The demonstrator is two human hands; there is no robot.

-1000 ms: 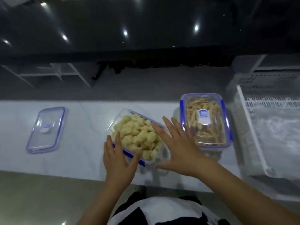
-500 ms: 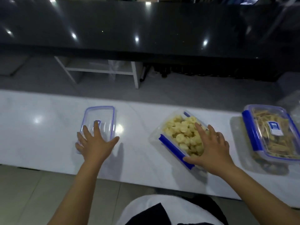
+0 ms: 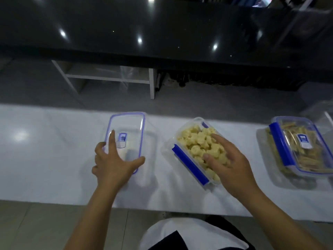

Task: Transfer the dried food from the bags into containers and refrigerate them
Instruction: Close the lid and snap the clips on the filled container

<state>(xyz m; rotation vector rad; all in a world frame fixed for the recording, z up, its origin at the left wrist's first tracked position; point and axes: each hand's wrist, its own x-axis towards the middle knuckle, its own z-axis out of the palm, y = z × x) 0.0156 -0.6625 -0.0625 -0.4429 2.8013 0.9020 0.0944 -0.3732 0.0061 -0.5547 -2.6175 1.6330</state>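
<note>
A clear lid with a blue rim [image 3: 130,125] is held slightly above the white counter [image 3: 45,152], casting a shadow beneath it. My left hand [image 3: 113,164] grips its near end, thumb on the right edge and fingers on the left. An open clear container [image 3: 190,166] with blue clasps sits tilted at centre, filled with pale yellow dried food pieces [image 3: 195,139]. My right hand [image 3: 233,164] lies flat on the food and the container's right side, fingers spread. A second, lidded container [image 3: 304,147] of tan dried strips stands at the right.
The counter's near edge runs just in front of my body, with tiled floor below. Beyond the counter are a white shelf frame [image 3: 108,79] and a dark glossy surface [image 3: 162,33]. A clear plastic bag [image 3: 324,114] shows at the far right edge.
My left hand left the open container, reached left to the lid and took hold of it. My right hand stayed on the food container. The view shifted left.
</note>
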